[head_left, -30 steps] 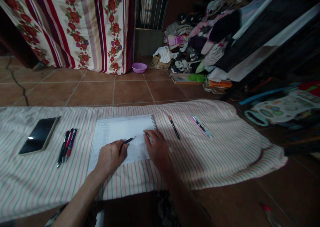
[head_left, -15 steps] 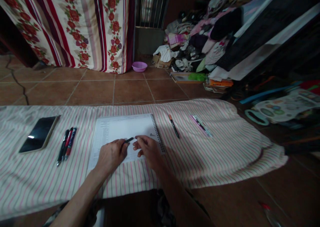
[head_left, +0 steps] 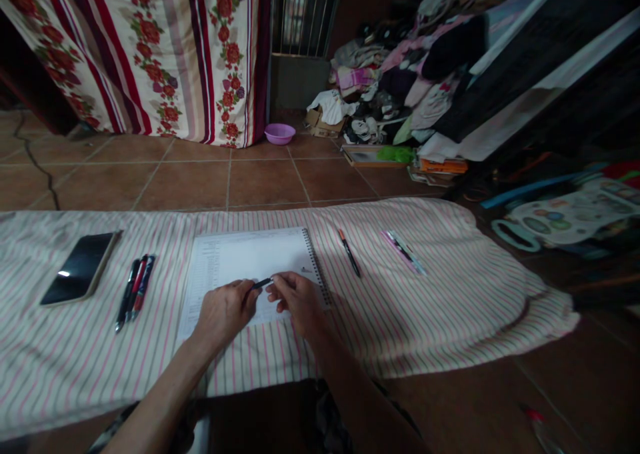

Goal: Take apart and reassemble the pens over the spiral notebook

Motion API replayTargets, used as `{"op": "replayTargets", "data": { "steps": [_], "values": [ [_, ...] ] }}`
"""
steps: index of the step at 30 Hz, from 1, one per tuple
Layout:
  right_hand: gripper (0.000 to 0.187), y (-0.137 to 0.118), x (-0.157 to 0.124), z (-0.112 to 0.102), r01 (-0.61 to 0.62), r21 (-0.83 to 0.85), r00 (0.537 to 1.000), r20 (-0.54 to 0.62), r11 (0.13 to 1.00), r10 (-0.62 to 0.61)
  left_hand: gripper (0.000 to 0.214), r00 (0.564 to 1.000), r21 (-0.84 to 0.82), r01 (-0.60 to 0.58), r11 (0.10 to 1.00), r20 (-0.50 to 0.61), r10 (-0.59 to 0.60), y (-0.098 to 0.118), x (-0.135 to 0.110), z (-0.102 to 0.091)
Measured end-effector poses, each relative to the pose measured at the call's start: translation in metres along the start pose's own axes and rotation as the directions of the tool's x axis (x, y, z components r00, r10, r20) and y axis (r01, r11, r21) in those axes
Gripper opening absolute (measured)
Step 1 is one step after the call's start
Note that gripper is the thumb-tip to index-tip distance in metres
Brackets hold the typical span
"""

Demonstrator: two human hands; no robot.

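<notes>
A spiral notebook [head_left: 245, 261] lies open on a pink-striped cloth [head_left: 440, 294] spread over the tiled floor. My left hand [head_left: 223, 311] rests on the page, closed round a dark pen [head_left: 261, 283] whose tip points right. My right hand [head_left: 297, 297] meets it over the page, its thumb and fingers pinched at the pen's tip end. Both hands sit on the lower half of the notebook.
A phone [head_left: 80, 267] and three pens [head_left: 135, 291] lie on the cloth at left. Another pen [head_left: 349, 253] and a pink-and-green pen pair [head_left: 404, 252] lie to the right. A purple bowl [head_left: 279, 133], a clothes pile [head_left: 395, 87] and a floral cloth [head_left: 165, 54] stand beyond.
My right hand has lifted from lying flat on the page and come left to pinch the tip end of the pen. The left hand has barely moved.
</notes>
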State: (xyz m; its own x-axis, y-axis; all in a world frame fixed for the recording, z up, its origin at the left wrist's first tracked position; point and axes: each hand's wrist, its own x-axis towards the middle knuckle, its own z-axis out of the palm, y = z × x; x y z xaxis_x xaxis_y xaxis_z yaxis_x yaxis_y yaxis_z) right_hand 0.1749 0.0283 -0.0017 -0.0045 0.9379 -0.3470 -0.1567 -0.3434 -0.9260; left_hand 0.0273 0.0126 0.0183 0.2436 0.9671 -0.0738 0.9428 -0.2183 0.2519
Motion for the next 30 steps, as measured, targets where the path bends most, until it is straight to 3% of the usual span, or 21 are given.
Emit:
{"op": "replayTargets", "data": {
  "steps": [11, 19, 30],
  "values": [
    [0.021, -0.0011, -0.0010, 0.0009, -0.016, 0.030, 1.000, -0.020, 0.999, 0.016, 0.029, 1.000, 0.006, -0.006, 1.000, 0.004, 0.006, -0.0010, -0.0006, 0.0014],
    [0.021, 0.0002, -0.0008, 0.0003, -0.008, 0.031, 1.000, -0.015, 0.999, 0.009, 0.024, 0.996, 0.026, 0.089, 0.996, 0.022, -0.090, 0.0006, 0.0011, 0.0011],
    [0.022, 0.0009, 0.0002, 0.0005, 0.010, 0.033, 1.000, -0.018, 0.999, -0.010, 0.023, 0.999, -0.009, 0.015, 1.000, -0.031, -0.016, 0.0020, 0.0009, -0.0020]
  ]
}}
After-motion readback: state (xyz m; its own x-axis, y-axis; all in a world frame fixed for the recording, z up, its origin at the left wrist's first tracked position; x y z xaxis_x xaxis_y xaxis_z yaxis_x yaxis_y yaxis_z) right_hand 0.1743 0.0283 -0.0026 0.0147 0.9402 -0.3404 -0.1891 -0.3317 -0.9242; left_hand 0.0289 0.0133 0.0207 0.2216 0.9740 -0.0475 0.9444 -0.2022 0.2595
